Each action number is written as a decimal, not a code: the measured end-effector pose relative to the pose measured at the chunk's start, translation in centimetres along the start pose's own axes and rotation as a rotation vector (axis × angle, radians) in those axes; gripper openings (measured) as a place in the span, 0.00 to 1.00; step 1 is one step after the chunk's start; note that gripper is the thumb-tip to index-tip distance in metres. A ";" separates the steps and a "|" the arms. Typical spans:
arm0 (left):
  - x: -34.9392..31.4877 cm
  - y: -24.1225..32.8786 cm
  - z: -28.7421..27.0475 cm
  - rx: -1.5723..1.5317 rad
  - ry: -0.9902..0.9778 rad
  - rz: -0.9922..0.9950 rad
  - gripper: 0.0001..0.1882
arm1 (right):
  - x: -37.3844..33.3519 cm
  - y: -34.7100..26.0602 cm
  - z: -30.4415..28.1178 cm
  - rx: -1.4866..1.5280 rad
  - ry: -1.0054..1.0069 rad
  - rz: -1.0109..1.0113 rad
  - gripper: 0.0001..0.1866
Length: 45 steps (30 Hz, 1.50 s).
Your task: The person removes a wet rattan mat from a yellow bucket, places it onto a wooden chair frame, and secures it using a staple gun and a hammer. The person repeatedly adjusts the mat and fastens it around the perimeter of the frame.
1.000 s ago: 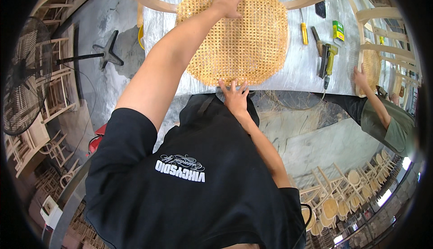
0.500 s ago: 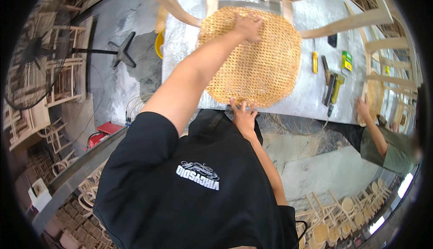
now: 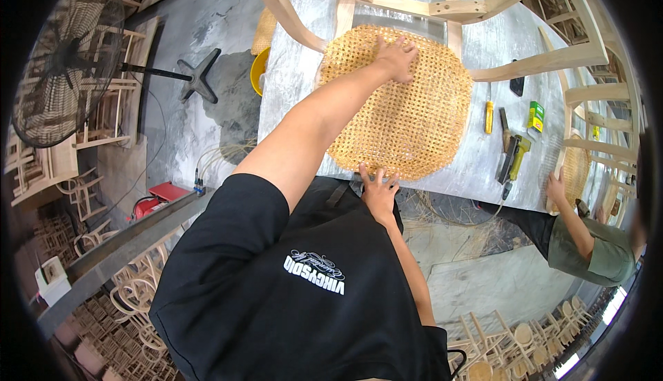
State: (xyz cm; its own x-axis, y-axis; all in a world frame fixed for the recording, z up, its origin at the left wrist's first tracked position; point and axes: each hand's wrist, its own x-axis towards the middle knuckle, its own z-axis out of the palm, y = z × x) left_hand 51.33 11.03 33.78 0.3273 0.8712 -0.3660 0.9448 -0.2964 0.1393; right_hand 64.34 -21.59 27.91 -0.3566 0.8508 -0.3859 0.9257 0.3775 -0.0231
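A rounded woven cane seat (image 3: 394, 122) lies on the chair frame (image 3: 400, 3) on the worktable. My left hand (image 3: 397, 60) presses flat on the far part of the weave with its fingers spread. At the near edge of the seat, the fingertips of my right hand (image 3: 380, 194) touch the rim, the fingers apart. Neither hand holds a tool. Pale wooden legs and rails of the frame rise beyond the seat.
To the right on the worktable (image 3: 449, 186) lie a yellow-handled tool (image 3: 489, 117), a yellow-green air tool (image 3: 514, 160), a green box (image 3: 536, 117) and a dark phone (image 3: 516, 85). A co-worker's hand (image 3: 554, 189) is at another cane seat. A standing fan (image 3: 69, 63) is at left.
The whole view has shifted a little, so the table and seat appear lower and farther right. Both hands keep about the same places on the cane seat.
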 end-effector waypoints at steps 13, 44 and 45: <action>0.9 0.1 0.1 0.037 -0.018 -0.001 0.49 | 0.0 0.1 0.5 0.019 0.088 -0.001 0.33; 1.9 -0.7 1.9 0.041 0.056 0.010 0.42 | -0.7 -0.1 -1.2 0.024 -0.049 0.033 0.54; 1.8 -0.6 1.5 0.063 0.045 0.015 0.43 | -0.6 -0.2 -0.8 0.007 -0.029 0.043 0.50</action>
State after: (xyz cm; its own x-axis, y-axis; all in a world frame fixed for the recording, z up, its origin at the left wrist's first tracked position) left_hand 51.41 12.22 31.62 0.3417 0.8828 -0.3224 0.9393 -0.3322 0.0858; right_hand 64.30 -21.87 28.94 -0.3125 0.8553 -0.4132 0.9411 0.3379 -0.0124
